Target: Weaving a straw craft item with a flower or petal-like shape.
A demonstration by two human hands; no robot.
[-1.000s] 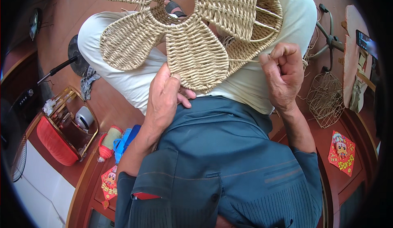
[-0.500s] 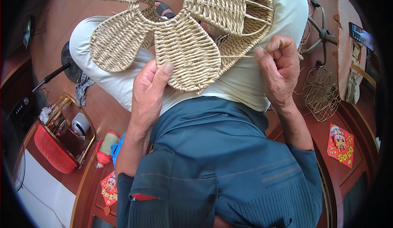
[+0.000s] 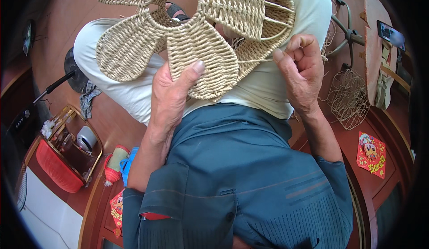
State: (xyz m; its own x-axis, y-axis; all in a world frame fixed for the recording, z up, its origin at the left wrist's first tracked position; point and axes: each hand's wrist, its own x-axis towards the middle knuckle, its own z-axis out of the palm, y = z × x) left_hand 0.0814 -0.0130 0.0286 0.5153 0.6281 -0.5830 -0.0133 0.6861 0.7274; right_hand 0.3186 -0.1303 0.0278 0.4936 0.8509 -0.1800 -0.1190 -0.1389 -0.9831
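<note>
A flower-shaped straw weaving (image 3: 203,57) with a round central opening and wide petals lies across my lap. Another woven layer (image 3: 268,48) shows behind its right petals, joined to them by straw strands. My left hand (image 3: 172,90) grips the lower petal at its left edge, thumb on top and fingers hidden underneath. Off to the right, my right hand (image 3: 304,70) is closed, pinching a thin straw cord (image 3: 254,61) between thumb and forefinger. That cord runs taut from the right edge of the lower petal.
A tangle of loose cord (image 3: 351,99) lies at the right, below a metal-legged stand (image 3: 348,37). A phone (image 3: 390,35) rests by a pinkish board (image 3: 371,48). At left are a round black base (image 3: 76,68), a glass-topped table (image 3: 73,144) and a red-capped bottle (image 3: 115,162).
My left hand has slid right and its thumb lies further over the lower petal. My right hand stays pinched on the cord, a little higher. The whole view has shifted slightly.
</note>
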